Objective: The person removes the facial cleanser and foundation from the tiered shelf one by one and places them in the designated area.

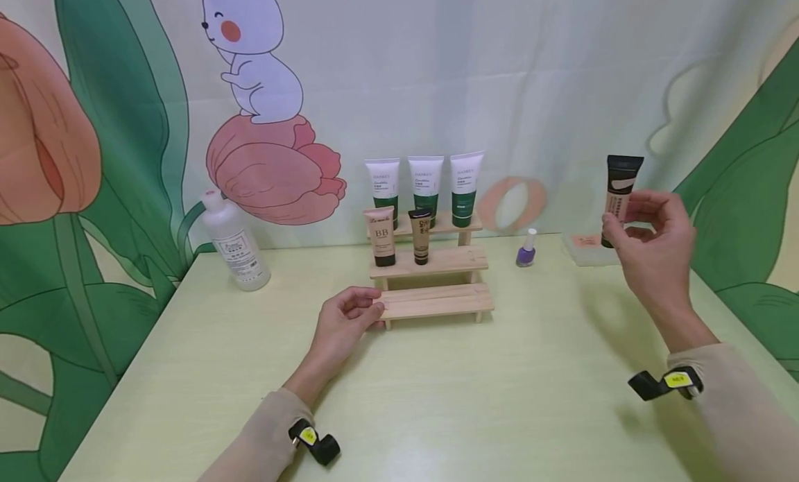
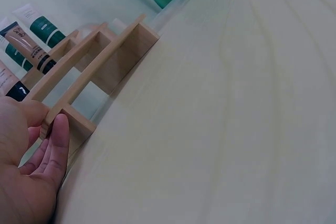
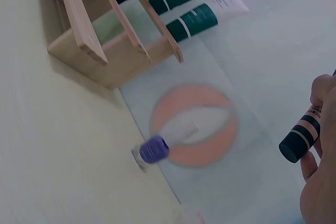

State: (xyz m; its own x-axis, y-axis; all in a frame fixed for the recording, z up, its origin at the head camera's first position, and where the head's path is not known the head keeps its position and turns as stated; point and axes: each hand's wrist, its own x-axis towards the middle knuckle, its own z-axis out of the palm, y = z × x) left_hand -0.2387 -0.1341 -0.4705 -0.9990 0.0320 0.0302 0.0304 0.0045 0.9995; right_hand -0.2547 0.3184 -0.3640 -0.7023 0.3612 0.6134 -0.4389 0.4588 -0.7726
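My right hand [image 1: 658,250] grips a pinkish-beige cosmetic tube [image 1: 618,198] with a black top, raised above the right side of the table. In the right wrist view the tube's dark cap [image 3: 295,148] points downward. My left hand [image 1: 340,326] pinches the left end of the lowest step of a three-step wooden stand [image 1: 437,303]. On the middle step stand a beige BB cream tube [image 1: 382,236] and a smaller gold-brown tube [image 1: 421,238]. Three white-and-green tubes [image 1: 463,189] stand in a row on the top step.
A white bottle [image 1: 237,246] stands at the back left of the table [image 1: 487,399]. Right of the stand is a purple nail polish bottle [image 1: 526,252]. A flat translucent box [image 1: 580,253] lies behind my right hand. A printed curtain [image 1: 387,66] hangs along the table's back edge.
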